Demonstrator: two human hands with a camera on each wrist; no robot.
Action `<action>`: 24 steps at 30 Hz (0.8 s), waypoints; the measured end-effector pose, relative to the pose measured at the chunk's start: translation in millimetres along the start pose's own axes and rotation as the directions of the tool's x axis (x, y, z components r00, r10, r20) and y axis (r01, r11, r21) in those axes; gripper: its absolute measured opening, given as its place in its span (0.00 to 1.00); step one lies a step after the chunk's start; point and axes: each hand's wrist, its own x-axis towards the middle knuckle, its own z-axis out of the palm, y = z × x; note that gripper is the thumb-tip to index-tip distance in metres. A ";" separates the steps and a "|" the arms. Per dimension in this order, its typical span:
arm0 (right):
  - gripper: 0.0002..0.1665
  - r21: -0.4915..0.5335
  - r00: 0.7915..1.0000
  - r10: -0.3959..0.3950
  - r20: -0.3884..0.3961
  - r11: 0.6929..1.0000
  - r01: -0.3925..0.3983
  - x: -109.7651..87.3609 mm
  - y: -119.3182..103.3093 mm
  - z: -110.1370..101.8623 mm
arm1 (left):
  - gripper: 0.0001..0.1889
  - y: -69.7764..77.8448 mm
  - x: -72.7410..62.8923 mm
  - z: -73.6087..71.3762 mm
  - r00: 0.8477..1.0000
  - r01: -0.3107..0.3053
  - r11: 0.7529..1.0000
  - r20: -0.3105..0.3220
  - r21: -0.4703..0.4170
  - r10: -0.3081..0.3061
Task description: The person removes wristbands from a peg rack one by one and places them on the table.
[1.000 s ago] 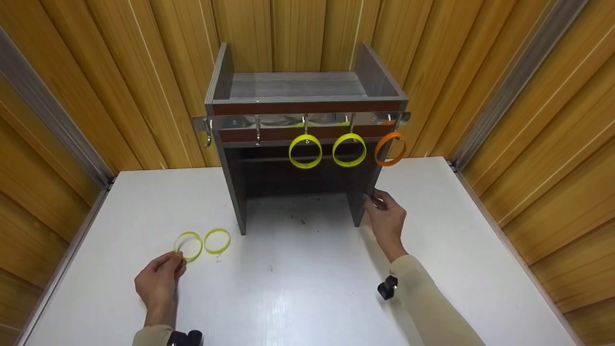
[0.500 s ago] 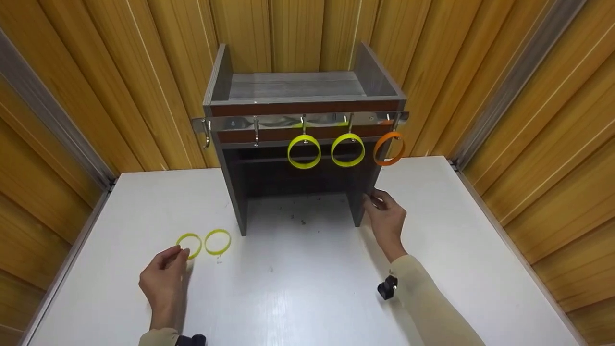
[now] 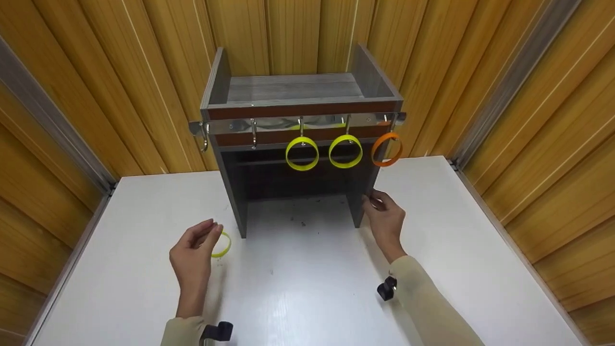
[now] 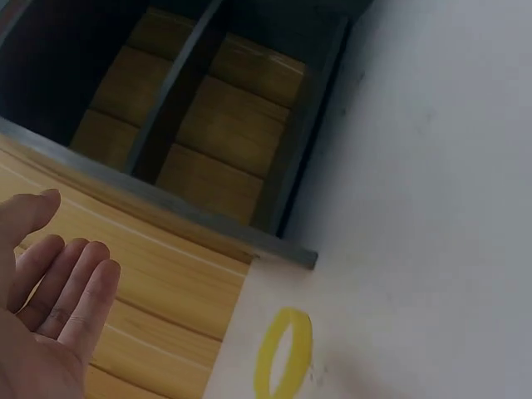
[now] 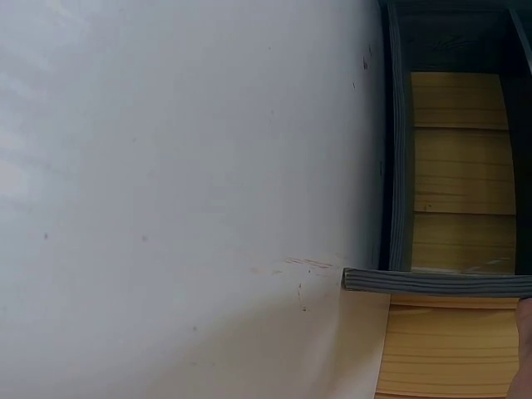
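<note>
My left hand (image 3: 192,257) is raised over the left of the table, thumb and fingertips together, pinching a yellow ring mostly hidden behind the fingers; only a yellow sliver shows in the left wrist view. Another yellow ring (image 4: 304,341) lies on the table just beyond that hand. With curled fingers, my right hand (image 3: 386,223) grips the right side panel of a grey wooden shelf (image 3: 293,88). Across the shelf's front runs a metal hook rail (image 3: 218,126). Two yellow rings (image 3: 301,168) and an orange ring (image 3: 400,150) hang from its right-hand hooks.
The two left hooks (image 3: 254,135) of the rail are bare. Under the shelf and in front of it spreads a white table (image 3: 298,288) with small dark specks. Wood-look walls (image 3: 538,182) stand close at the back and both sides.
The left-hand one of the two table rings has left its place with my left hand, which has risen and moved right towards the shelf. My right hand stays at the side panel.
</note>
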 end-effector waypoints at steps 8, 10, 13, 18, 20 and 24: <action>0.11 0.000 1.000 0.002 0.011 1.000 -0.002 -9.5 -33.9 -1.1 | 0.14 28.7 -1.4 36.4 0.998 -0.043 0.993 0.039 -0.113 0.048; 0.11 0.000 1.000 0.015 0.011 1.000 -0.015 -10.1 -35.9 -1.4 | 0.13 33.0 -1.2 42.8 0.997 -0.055 0.991 0.050 -0.118 0.061; 0.11 0.008 1.000 0.025 0.011 1.000 -0.026 -10.4 -36.1 -1.0 | 0.13 39.0 0.0 51.0 0.995 -0.073 0.989 0.063 -0.129 0.081; 0.10 0.012 1.000 -0.007 0.015 1.000 0.006 -9.9 -31.3 -0.4 | 0.13 51.9 3.3 63.3 0.989 -0.100 0.978 0.085 -0.185 0.117; 0.10 0.004 1.000 -0.021 0.017 1.000 0.021 -9.7 -31.0 -0.8 | 0.13 57.2 4.5 68.6 0.986 -0.108 0.973 0.100 -0.205 0.131; 0.10 -0.009 1.000 -0.018 0.009 1.000 0.018 -6.3 -22.3 -1.0 | 0.14 67.0 5.9 78.9 0.979 -0.124 0.967 0.135 -0.223 0.156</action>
